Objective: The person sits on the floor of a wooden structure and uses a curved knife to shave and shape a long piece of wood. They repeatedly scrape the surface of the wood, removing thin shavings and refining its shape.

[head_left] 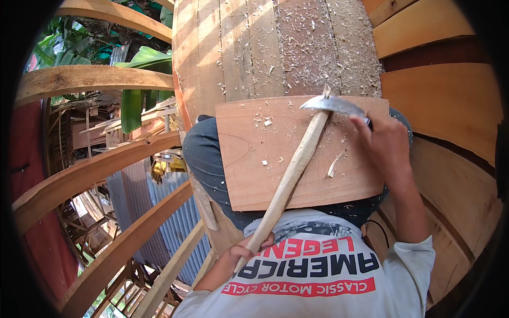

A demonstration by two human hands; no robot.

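Observation:
A long, roughly shaped wooden stick [292, 177] slants across a flat wooden board [246, 153] that rests on my lap. My left hand [245, 252] is wrapped round the stick's lower end, close to my shirt. In my right hand [386, 139] is a knife with a curved metal blade [339, 104]; its handle is mostly hidden by my fingers. The blade lies across the stick near its far end, just past the board's far edge. Small wood chips and a curled shaving [334, 163] lie on the board.
Beyond the board, a plank floor [238, 47] is strewn with shavings, thickest at the right. Curved wooden planks [440, 106] form a wall close on my right. To the left are spaced wooden rails [95, 172], with corrugated sheets [180, 212] and green leaves [132, 106] beyond.

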